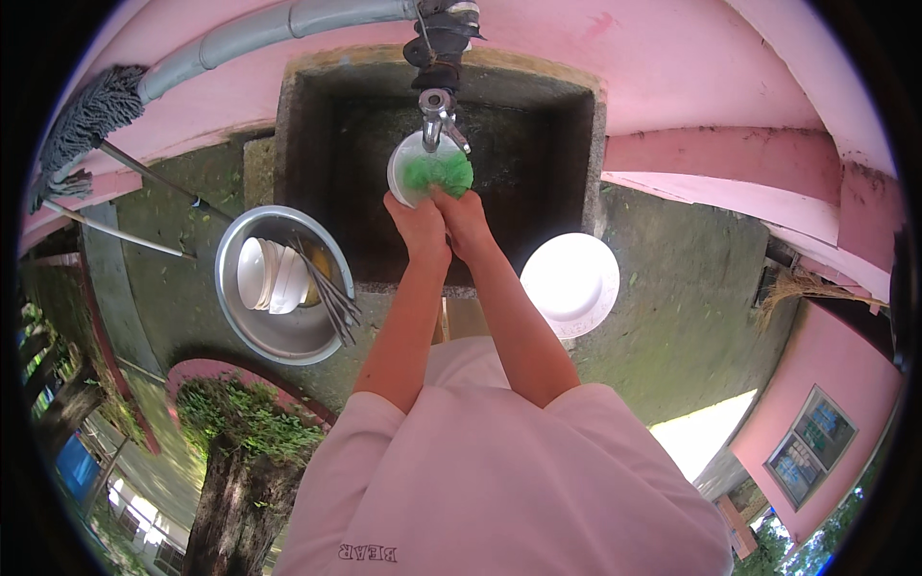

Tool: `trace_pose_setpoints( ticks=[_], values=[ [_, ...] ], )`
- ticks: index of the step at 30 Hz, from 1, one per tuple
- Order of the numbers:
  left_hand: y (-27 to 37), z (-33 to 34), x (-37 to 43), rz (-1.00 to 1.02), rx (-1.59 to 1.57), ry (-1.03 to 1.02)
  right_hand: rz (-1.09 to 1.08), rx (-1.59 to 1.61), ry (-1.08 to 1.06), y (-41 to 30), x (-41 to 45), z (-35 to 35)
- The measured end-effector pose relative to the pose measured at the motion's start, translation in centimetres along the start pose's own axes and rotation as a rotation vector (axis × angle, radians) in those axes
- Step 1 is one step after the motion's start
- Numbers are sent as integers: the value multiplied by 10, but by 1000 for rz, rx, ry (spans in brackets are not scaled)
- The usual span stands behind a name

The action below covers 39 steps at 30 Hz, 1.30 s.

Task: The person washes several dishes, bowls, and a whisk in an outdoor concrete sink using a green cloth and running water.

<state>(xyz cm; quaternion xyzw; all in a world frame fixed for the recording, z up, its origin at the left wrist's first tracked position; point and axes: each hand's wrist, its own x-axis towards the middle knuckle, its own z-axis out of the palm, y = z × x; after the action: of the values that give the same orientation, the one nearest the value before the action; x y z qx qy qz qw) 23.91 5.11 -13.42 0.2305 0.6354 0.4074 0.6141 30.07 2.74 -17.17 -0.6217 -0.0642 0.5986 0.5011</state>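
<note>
Under a metal tap (434, 115), my left hand (416, 219) grips the near rim of a white bowl (403, 167). My right hand (462, 216) holds a green scrubbing mesh (455, 173), which lies over the bowl's right side and partly inside it. Water seems to fall into the bowl, though the tap's mouth hides part of the stream. Both wrists are close together above the dark concrete sink (533, 180). The fingers beneath the bowl and mesh are hidden.
Left of the sink, a metal basin (238, 331) holds stacked white bowls (270, 277), several chopsticks (333, 295) and something yellow. A white basin or plate (573, 284) stands at the sink's near right corner. A grey mop (94, 115) leans at the left wall; a straw broom (781, 291) is far right.
</note>
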Motion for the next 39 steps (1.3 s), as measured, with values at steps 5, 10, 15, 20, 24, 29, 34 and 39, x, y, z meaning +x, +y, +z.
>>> trace_pose_setpoints(
  ticks=[5,10,15,20,24,29,34,39],
  values=[
    [0,-35,39,234,421,-27,-162,-716,-1,-36,15,-12],
    [25,-12,38,197,670,-169,-166,-467,71,-16,28,-16],
    [2,-11,31,356,464,-17,53,183,51,-1,-2,15],
    [33,-23,52,279,768,-295,-61,-345,-62,-21,35,-29],
    [37,-15,57,169,750,-304,-117,-326,6,-21,30,-21],
    [7,14,15,472,350,7,56,194,105,-10,3,14],
    [23,-19,39,517,755,-200,-121,-182,-66,-28,17,-19],
    [46,-30,55,434,1055,-438,-394,-564,34,-28,26,-30]
  ],
)
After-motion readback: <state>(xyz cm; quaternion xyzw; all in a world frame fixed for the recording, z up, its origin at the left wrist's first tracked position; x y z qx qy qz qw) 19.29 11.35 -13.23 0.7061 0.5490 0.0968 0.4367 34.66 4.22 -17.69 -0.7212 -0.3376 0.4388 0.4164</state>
